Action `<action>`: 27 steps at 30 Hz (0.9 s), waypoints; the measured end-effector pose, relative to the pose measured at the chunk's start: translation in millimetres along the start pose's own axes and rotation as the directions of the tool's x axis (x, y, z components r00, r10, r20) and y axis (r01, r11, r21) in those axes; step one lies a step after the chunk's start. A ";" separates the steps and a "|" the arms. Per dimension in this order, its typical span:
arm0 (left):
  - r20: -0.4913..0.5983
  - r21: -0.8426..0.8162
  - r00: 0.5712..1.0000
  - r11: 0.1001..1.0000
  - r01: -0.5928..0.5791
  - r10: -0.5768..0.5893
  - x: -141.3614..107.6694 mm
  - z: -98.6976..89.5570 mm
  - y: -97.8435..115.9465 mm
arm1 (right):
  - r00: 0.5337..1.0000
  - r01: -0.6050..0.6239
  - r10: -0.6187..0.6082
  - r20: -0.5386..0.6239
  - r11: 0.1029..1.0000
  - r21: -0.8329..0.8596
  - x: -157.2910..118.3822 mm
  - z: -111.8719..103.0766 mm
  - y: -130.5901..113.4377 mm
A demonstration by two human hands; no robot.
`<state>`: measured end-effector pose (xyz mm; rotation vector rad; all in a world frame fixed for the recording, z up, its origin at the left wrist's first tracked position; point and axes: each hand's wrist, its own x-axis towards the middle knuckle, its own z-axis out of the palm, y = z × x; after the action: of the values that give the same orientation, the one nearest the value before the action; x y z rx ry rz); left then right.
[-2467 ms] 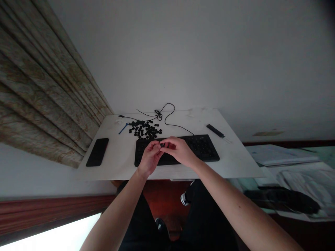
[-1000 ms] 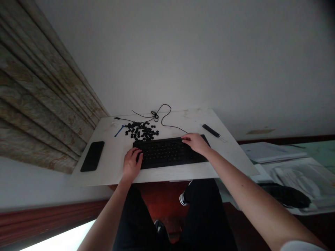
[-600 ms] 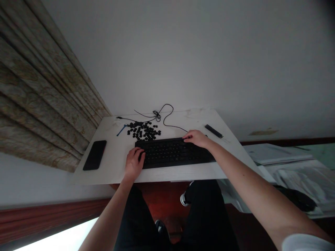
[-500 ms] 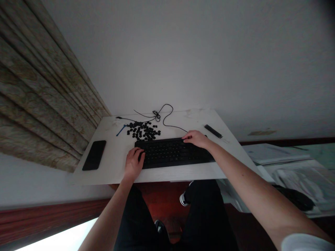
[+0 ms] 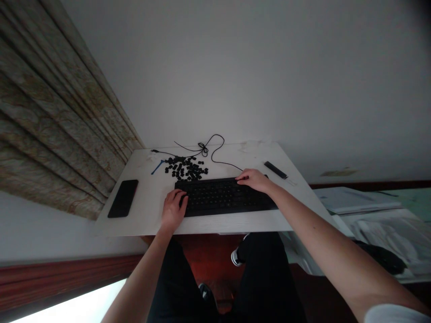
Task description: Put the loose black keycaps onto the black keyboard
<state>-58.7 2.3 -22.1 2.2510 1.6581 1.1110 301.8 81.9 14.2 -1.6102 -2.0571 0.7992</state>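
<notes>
Two hands on the keyboard: where are you placing them?

Your left hand (image 5: 173, 208) is curving over the left end of the black keyboard (image 5: 225, 197), its fingers loosely spread and gripping nothing I can see.

And your right hand (image 5: 254, 180)?

It's lying open along the keyboard's far edge, toward the right end, and it's holding nothing either.

What's lying around you?

The keyboard is sitting on the white surface (image 5: 229, 224), with a heap of black keycaps (image 5: 186, 168) just beyond it. A black cable (image 5: 211, 156) is looping behind them, a blue strip (image 5: 157, 167) is lying beside the heap, and a black phone (image 5: 123, 198) is lying off to your left.
</notes>
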 end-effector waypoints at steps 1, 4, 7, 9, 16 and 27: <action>0.002 0.000 1.000 1.000 0.001 -0.001 -0.1 0.1 -0.1 | 1.000 0.000 0.000 -0.003 1.000 0.000 0.8 0.7 0.0; 0.008 0.001 1.000 1.000 0.002 -0.002 -0.2 0.3 -0.6 | 1.000 -0.007 0.007 -0.015 1.000 -0.002 3.5 2.5 0.5; 0.011 0.002 1.000 1.000 0.003 -0.003 -0.1 0.3 -0.8 | 1.000 -0.031 0.031 -0.004 1.000 -0.001 5.7 2.6 2.3; 0.009 -0.001 1.000 1.000 0.003 -0.003 0.1 0.2 -0.8 | 0.999 -0.045 0.045 0.019 0.999 0.009 6.8 1.7 3.8; 0.003 -0.014 1.000 1.000 0.005 -0.005 -0.2 -0.1 -0.7 | 0.998 -0.057 0.056 0.040 0.997 0.043 8.9 -1.8 2.1; -0.001 -0.014 1.000 1.000 0.011 -0.011 0.1 -0.2 0.0 | 0.986 -0.102 0.091 0.141 0.992 0.074 20.0 -4.2 6.2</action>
<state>-58.9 2.3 -21.9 2.2304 1.6566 1.1175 304.0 103.2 12.7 -1.6625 -2.0227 1.0416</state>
